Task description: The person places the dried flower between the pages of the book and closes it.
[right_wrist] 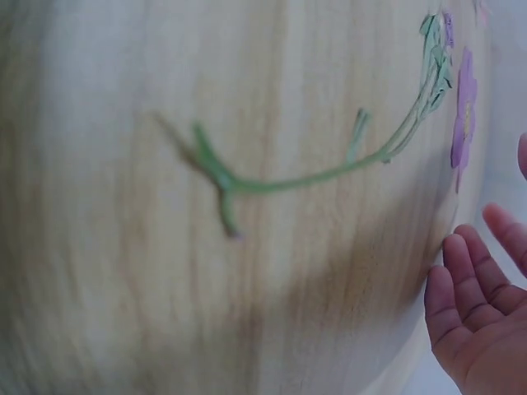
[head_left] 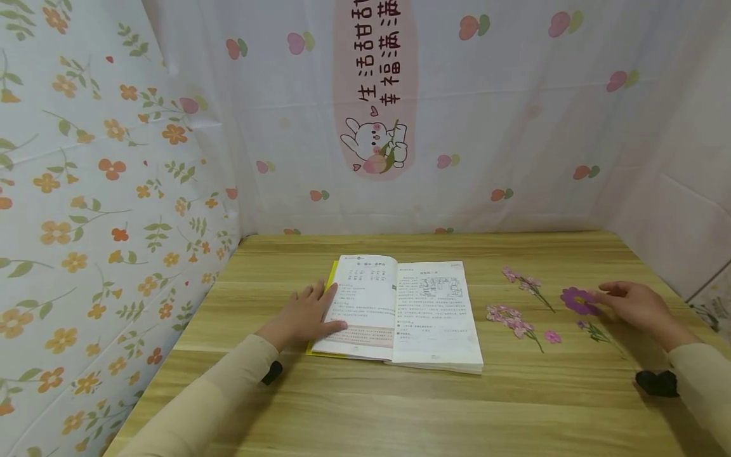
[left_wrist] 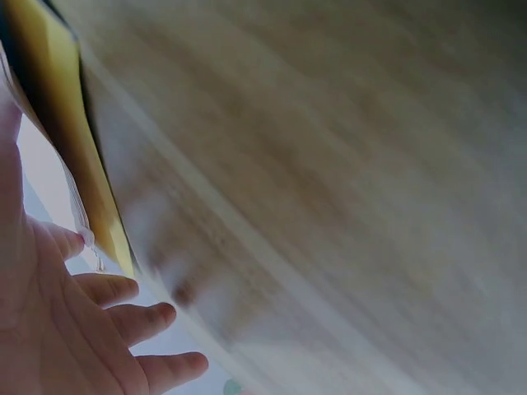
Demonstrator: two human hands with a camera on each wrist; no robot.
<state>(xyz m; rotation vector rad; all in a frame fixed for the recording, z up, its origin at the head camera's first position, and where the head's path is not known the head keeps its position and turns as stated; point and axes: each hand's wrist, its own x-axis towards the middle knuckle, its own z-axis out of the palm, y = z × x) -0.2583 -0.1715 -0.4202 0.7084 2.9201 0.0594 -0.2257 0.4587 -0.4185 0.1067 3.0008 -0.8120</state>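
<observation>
An open book (head_left: 434,324) with printed pages and a yellow cover edge (left_wrist: 62,99) lies on the wooden table. My left hand (head_left: 305,315) rests at its left side, thumb over the left page and fingers spread; the left wrist view shows the palm (left_wrist: 58,321) beside the pages. On the right, fingertips of my right hand (head_left: 639,308) are at the edge of a flat purple flower (head_left: 579,301) with a yellow centre. The right wrist view shows loosely bent fingers (right_wrist: 469,280) and a small gap to the flower (right_wrist: 464,119); whether they touch is unclear.
Two pink pressed flower sprigs (head_left: 505,315) (head_left: 528,284) and a small pink blossom (head_left: 552,337) lie between book and right hand. A long green stem (right_wrist: 305,178) with a small purple bloom lies below the purple flower. Patterned cloth (head_left: 514,127) hangs behind the table.
</observation>
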